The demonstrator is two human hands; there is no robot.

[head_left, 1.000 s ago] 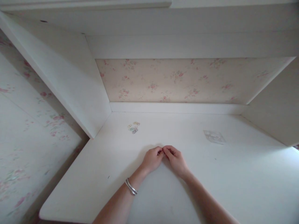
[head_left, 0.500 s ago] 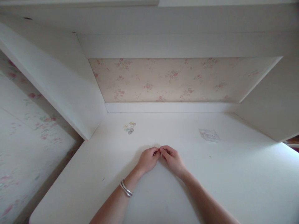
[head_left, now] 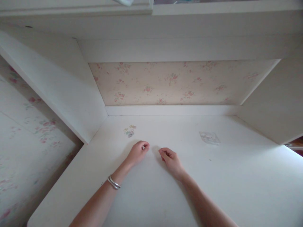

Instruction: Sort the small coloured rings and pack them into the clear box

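In the head view, the left hand [head_left: 138, 152] is hovering curled over the table [head_left: 151, 195], its fingers bending toward the thumb; the right hand [head_left: 170, 160], likewise bent, is hovering apart from it. I cannot tell whether either is pinching anything. Loose rings [head_left: 130, 134] are lying just beyond the left hand, well apart from the bag [head_left: 209, 138]. A careless brush could be scattering them. Being roundish, they are showing no clear direction or long axis.
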